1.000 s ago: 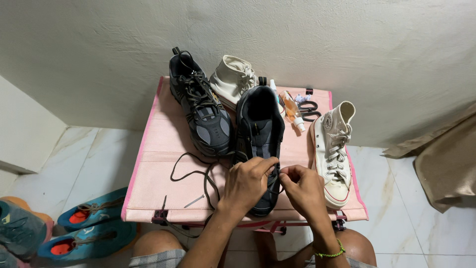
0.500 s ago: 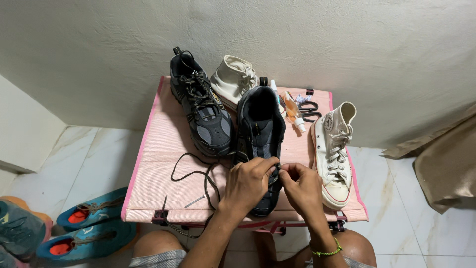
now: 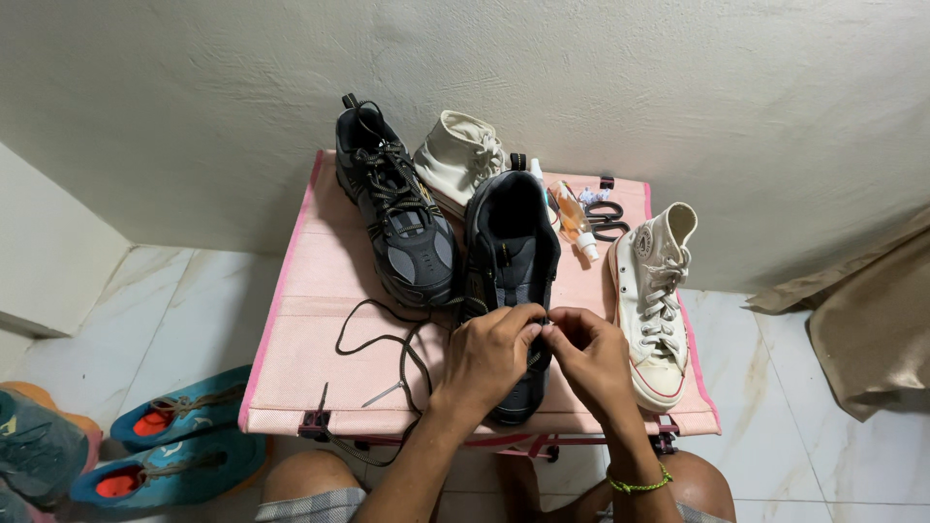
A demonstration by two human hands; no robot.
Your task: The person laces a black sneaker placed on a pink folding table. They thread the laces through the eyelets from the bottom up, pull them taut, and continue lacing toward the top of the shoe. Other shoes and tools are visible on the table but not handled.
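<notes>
Kneeling over the pink folding table (image 3: 320,339), which fills the middle of the view against a pale wall, with white floor tiles on either side. Shoes on the table, counted: four. Two dark sneakers and two cream high-tops. The unlaced dark sneaker (image 3: 511,261) lies straight ahead of me, long axis running from the wall toward my knees, toe end under my hands and hidden by them. The laced dark sneaker (image 3: 395,218) sits just beside it to the left, angled a little. One cream high-top (image 3: 655,300) lies to the right, parallel, well laced; the second cream high-top (image 3: 463,160) is at the back, touching the wall side of the table. Off the table at lower left: two blue shoes with orange insoles (image 3: 165,446). My left hand (image 3: 489,358) and right hand (image 3: 593,358) meet over the sneaker's front, both about equally near; fingertips of each pinched shut on the dark lace (image 3: 387,341) where it reaches the eyelets, though the exact pinch point is too small to make out. The rest of that lace trails off leftward in loose loops on the pink cloth, one tipped end lying free near the table's front edge. Small things at the back right: one spray bottle (image 3: 573,221), one pair of black scissors (image 3: 606,215).
</notes>
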